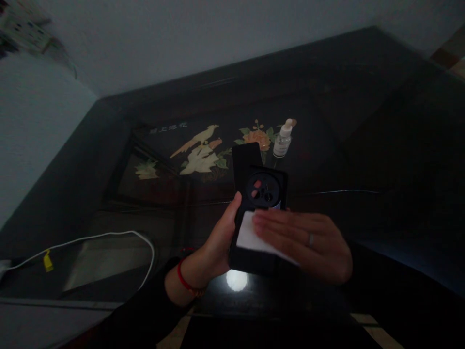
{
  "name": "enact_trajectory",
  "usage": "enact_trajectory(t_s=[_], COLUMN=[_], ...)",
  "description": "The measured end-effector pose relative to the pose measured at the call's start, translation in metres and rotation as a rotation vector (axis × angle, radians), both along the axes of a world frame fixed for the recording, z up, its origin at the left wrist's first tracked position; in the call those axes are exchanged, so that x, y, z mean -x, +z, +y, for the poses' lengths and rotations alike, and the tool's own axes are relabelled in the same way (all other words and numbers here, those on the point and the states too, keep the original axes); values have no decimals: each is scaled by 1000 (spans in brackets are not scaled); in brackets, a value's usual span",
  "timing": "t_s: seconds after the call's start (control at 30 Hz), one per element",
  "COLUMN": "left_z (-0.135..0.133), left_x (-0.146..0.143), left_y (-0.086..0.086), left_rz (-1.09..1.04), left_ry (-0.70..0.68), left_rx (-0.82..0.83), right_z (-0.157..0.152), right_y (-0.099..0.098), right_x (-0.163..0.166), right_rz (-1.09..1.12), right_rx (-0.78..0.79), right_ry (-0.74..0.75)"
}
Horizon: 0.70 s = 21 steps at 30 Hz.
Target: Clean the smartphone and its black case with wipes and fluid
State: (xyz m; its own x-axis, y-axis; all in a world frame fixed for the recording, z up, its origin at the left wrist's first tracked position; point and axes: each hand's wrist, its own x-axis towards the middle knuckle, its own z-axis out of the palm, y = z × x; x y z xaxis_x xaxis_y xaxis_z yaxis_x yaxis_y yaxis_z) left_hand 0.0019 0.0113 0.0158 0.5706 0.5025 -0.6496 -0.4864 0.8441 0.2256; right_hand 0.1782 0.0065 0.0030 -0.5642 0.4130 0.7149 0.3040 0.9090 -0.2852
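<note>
Low over the near side of a glossy black counter (pixel 348 155), my left hand (pixel 218 242), with a red cord bracelet (pixel 186 283) at its wrist, is gripping a flat, rectangular black phone (pixel 250 261) by its sides, back facing up. My right hand (pixel 316 247), wearing a pale metal ring (pixel 310 239), is holding its fingers nearly straight and laying a thin white cloth or tissue (pixel 249 232) against that back, just below the big round camera bump (pixel 263 189).

I am judging this to be a wipe: light, even pressure is probably serving best, with a firm hold at the edges so the phone isn't twisting, and a softer touch near the raised lenses.

The cloth is looking matte and straight-edged; the lenses are shining, some catching pinkish reflections. Off to the left, a smooth white cable (pixel 109 234) is curving beside a small yellow tag (pixel 48 261). Beyond the phone, a plain black slab (pixel 247 157) is showing, partly hidden. Farther out, a clear, labelled bottle with a white dropper top (pixel 282 144) is standing upright beside a coloured flower-and-bird design (pixel 198 157), and a plain pale wall (pixel 218 39) is rising behind.
</note>
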Motion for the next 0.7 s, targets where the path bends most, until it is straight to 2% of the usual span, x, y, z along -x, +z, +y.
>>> enact_trajectory(t_s=[0.1,0.17,0.37,0.43,0.57,0.63,0.7], left_z=[-5,-4,8,9,6,6,7], left_x=[0,-1,-5,-4,-2,-3,-3], left_y=[-2,-4,-2,1,2,0,-1], left_rz=[4,10,-14,-26,-26,-42,-56], left_ry=[10,18,47,66,52,26,16], left_rx=[-17,-9,-67,-85,-25,-3,-19], right_z=[12,12,-4,1,19,17,9], right_y=[-1,-2,-3,-3,-3,-5,-7], right_x=[-11,-8,10,3,-16,-14,-4], right_rz=[-20,-14,-33,-25,-57,-63,-32], right_rx=[30,26,-12,-40,9,17,-16], right_ry=[-136,-127,184,153,-88,-66,56])
